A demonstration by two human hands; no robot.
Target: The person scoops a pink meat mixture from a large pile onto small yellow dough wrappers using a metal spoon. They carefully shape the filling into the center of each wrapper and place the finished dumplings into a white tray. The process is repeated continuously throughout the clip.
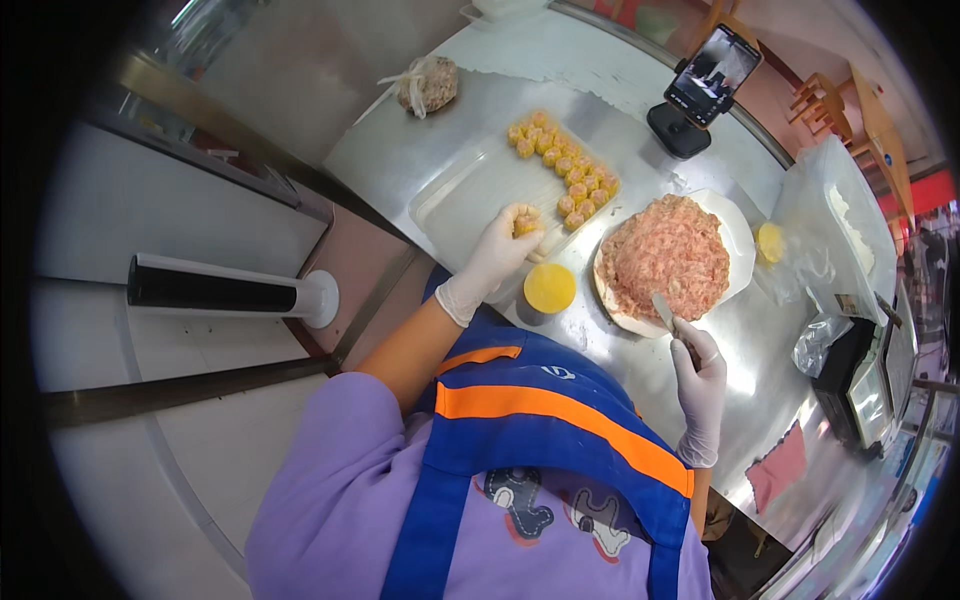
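Note:
In a white glove, my left hand (501, 251) curls around one yellow-wrapped meat dumpling (526, 225) over the near edge of a clear tray (459, 196). Rows of similar dumplings (574, 172) fill the tray's far and right sides. My right hand (699, 379), gloved too, grips a small spreading knife (664, 310) whose blade tip meets a large mound of pink minced meat (667, 251). That mound sits in a white dish (733, 225). Between my hands stands a stack of round yellow wrappers (550, 288), close to the table's front edge.
A tied plastic bag of minced filling (433, 86) lies on the steel table (495, 101) at the far left. At the back, a phone on a stand (697, 94) faces me. More yellow wrappers (769, 242), plastic bags (832, 217) and a pink cloth (778, 466) are at right.

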